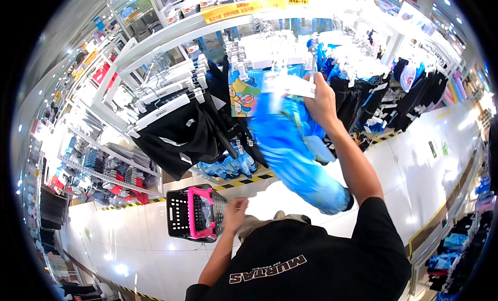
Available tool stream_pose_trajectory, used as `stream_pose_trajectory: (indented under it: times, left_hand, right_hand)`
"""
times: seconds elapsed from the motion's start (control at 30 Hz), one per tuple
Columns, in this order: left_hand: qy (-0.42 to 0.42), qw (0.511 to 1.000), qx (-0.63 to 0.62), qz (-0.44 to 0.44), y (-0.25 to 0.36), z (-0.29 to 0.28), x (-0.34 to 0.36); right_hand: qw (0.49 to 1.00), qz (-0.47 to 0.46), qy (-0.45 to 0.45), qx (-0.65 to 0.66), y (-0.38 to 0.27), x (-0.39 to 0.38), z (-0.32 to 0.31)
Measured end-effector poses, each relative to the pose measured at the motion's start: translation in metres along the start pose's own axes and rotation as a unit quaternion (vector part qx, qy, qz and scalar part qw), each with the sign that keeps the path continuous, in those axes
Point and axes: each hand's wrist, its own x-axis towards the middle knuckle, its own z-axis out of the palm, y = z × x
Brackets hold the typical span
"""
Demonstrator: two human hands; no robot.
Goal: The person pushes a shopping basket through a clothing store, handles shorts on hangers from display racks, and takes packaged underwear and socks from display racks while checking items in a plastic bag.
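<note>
My right hand (320, 99) grips a white hanger (295, 85) at the upper middle, from which a blurred bright blue garment (290, 156) with a dark lower end hangs over the aisle. My left hand (236, 213) is low at the middle, fingers curled, beside a black basket with a pink handle (201, 212); whether it holds anything is unclear. Black shorts (179, 132) on white hangers hang left of the blue garment, and a blue printed piece with cartoon figures (241, 99) hangs behind it.
A white display frame (171, 31) runs across the back, with more garments (420, 93) to the right. Packaged items fill a low wire rack (109, 166) at left. Another clothing rack (451, 249) stands at the right edge. The tiled aisle (119, 228) has striped tape borders.
</note>
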Motion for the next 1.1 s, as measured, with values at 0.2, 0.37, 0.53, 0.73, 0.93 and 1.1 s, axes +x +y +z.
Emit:
stream_pose_trajectory:
  times: [0.2,0.37,0.53,0.73,0.93,1.1]
  left_hand:
    - [0.273,0.907,0.286,0.147,-0.002,-0.091,-0.004]
    - [0.307,0.858,0.403,0.082,-0.029,-0.104,-0.024]
    - [0.365,0.831,0.417,0.041,-0.036,-0.097,-0.006]
    - [0.348,0.828,0.438,-0.019,-0.025,-0.104,-0.014]
    - [0.274,0.853,0.418,-0.150,-0.035,-0.128,-0.006]
    - [0.316,0.831,0.441,-0.126,-0.033,-0.129,-0.012]
  right_hand:
    - [0.958,-0.138,-0.036,-0.250,0.019,0.057,0.007]
    - [0.955,-0.178,0.002,-0.239,0.053,0.059,0.049]
    - [0.956,-0.152,-0.015,-0.252,0.050,0.046,0.045]
    - [0.967,-0.196,0.020,-0.159,0.048,0.030,0.056]
    - [0.974,-0.184,0.054,-0.117,0.040,0.011,0.053]
    - [0.981,-0.144,0.117,-0.053,0.021,-0.026,0.049]
